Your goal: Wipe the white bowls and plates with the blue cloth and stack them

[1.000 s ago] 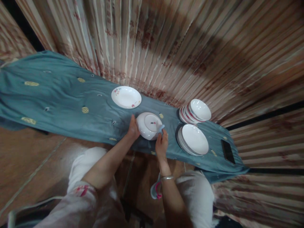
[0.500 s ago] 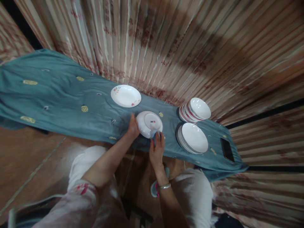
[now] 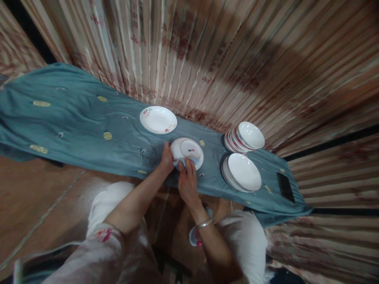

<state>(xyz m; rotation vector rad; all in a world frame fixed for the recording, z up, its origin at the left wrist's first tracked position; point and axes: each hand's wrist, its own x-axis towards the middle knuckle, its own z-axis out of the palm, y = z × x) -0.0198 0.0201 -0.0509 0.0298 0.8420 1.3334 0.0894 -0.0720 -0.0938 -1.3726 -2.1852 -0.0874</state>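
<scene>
Okay, left hand clamps the rim of an upturned white plate resting on a teal cloth; right hand presses a pale blue rag on its underside, hands close together. Stacked plates sit just beside.

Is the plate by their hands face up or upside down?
Upside down: the plate shows its underside, with the foot ring and printed mark facing up.
</scene>
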